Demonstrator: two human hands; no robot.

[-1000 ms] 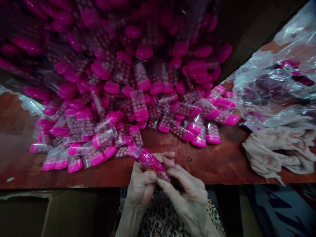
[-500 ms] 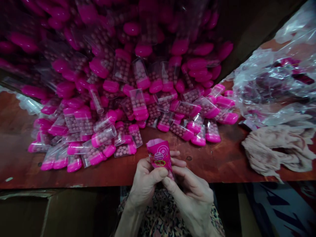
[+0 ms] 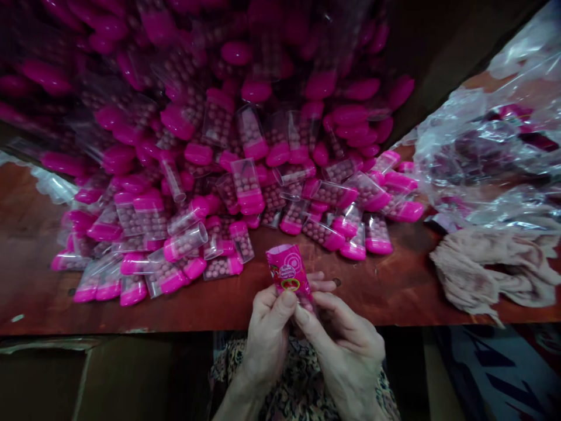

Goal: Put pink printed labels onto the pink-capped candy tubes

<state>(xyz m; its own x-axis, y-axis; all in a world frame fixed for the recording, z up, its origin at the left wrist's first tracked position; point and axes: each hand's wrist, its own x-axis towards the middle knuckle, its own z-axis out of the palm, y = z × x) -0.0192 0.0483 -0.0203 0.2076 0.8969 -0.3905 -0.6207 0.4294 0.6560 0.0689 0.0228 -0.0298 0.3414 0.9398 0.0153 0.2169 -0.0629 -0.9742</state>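
Note:
Both my hands hold a transparent tube wrapped in a pink printed label sleeve (image 3: 288, 273) above the table's front edge. The sleeve's upper end stands above my fingers, and the tube's lower end is hidden in my grip. My left hand (image 3: 268, 342) pinches it with the thumb on the front. My right hand (image 3: 346, 351) grips it from the other side, its fingers close under the sleeve. Just beyond them lies a large heap of transparent tubes with pink caps (image 3: 246, 187), filled with small pinkish balls.
The heap covers much of the reddish-brown wooden table (image 3: 385, 292). To the right lie a crumpled plastic bag (image 3: 477, 152) and a pale pink cloth (image 3: 491, 263). Below the table edge are a cardboard box (image 3: 109, 374) and my patterned clothing (image 3: 298, 374).
The label sleeve has swung from a tilted position to nearly upright. It and both my hands have shifted to the right. The heap of tubes has not visibly moved.

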